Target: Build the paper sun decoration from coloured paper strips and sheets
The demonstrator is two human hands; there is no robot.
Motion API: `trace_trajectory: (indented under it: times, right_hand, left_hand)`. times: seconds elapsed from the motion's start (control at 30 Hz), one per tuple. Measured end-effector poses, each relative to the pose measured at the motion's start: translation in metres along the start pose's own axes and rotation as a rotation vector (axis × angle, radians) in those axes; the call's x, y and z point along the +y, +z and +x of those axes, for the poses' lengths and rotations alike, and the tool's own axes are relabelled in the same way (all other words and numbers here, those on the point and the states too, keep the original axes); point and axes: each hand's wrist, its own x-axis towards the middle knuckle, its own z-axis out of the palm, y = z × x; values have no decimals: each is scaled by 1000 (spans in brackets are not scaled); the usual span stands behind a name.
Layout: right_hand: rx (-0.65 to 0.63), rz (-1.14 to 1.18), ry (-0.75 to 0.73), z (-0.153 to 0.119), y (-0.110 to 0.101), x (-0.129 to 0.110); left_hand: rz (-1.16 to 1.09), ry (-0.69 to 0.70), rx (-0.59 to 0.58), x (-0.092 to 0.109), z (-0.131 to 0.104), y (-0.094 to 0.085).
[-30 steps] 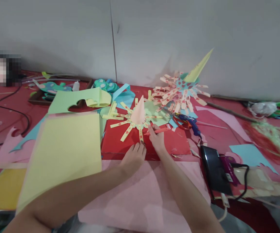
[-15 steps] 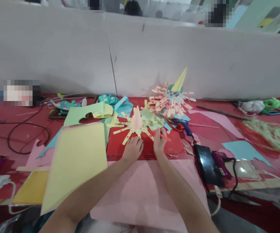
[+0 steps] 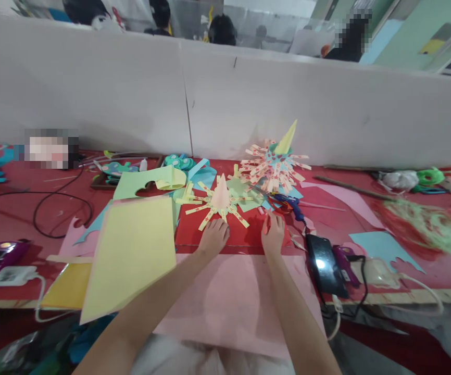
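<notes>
A pink paper cone point(image 3: 220, 194) stands upright in a ring of yellow strips point(image 3: 238, 216) printed with red, on a red board point(image 3: 245, 240). My left hand point(image 3: 213, 238) is at the ring's near edge, fingers together and curled against the strip ends. To the right, my right hand point(image 3: 274, 233) rests above the board with fingers bent, apart from the cone. Whatever its fingers hold is hidden; a small pinkish piece shows by the fingertips. Behind stands a fuller strip-covered paper piece point(image 3: 276, 165) with a yellow cone point(image 3: 287, 138).
A blue glue gun point(image 3: 293, 204) lies beyond my right hand. A black phone point(image 3: 326, 265) with a white cable is to its right. Yellow paper sheets point(image 3: 134, 250) lie on the left, pink paper point(image 3: 225, 302) in front. A white partition point(image 3: 112, 99) rises behind the red table.
My right hand has moved right, away from the strips, and the red pen it held no longer shows clearly. My left hand stays at the ring. The view has tilted upward.
</notes>
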Motion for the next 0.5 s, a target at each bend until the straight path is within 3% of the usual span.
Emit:
trace_trajectory:
  times: [0.1, 0.2, 0.37, 0.5]
  right_hand:
    - [79, -150, 66, -4, -2, 12]
    - [116, -233, 107, -8, -1, 8]
    - [-7, -260, 10, -8, 0, -7]
    - [-81, -263, -53, -7, 0, -11]
  left_hand:
    - [-52, -40, 23, -1, 0, -1]
    - [-100, -112, 71, -4, -2, -2]
    - [-219, -191, 126, -10, -1, -6]
    - [-364, -280, 255, -20, 20, -13]
